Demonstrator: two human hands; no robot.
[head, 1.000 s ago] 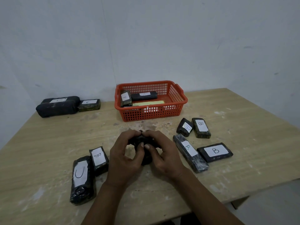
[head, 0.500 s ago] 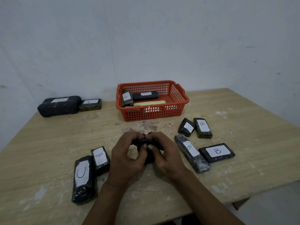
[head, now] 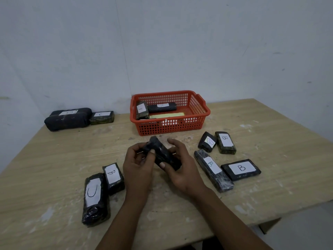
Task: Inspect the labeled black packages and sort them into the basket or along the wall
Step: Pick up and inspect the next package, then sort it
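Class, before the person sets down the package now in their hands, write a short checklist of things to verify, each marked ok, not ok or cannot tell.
1. Held package gripped by left hand and right hand: ok.
2. Its label readable: not ok, only black wrap shows.
3. Basket has room: ok.
4. Free table along the wall beside the C package: ok.
5. Path to the basket unobstructed: ok.

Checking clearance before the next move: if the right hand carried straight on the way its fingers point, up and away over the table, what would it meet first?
Probably the orange basket, at its near wall. The right hand and left hand hold the black package; bare table lies between. Height is unclear, so it might pass over the rim.
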